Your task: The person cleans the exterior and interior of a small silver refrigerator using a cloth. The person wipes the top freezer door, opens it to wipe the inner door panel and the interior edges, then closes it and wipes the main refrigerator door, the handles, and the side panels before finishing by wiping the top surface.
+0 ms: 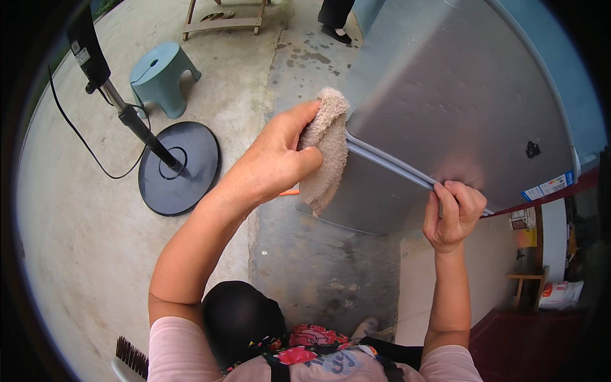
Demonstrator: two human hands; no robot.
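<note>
A beige terry cloth [329, 148] is bunched in my left hand [281, 157], pinched between the thumb and fingers. It hangs by the near corner of a large grey panel [468, 105], seemingly part of a refrigerator. Light grey trim [391, 164] runs along the panel's edge. At the other end of that edge, my right hand [456, 215] grips the trim with bent fingers. Below the trim is a second grey surface [363, 196]. A printed label [549, 186] and a dark worn patch [532, 149] mark the panel's right part.
On the left, a pole rises from a round black base [200, 186], with a loose black cord [90, 148]. Behind it is a blue plastic stool [160, 62]. Another person's shoe [336, 34] and a wooden frame [222, 25] appear farther back. A brush [131, 358] is at lower left.
</note>
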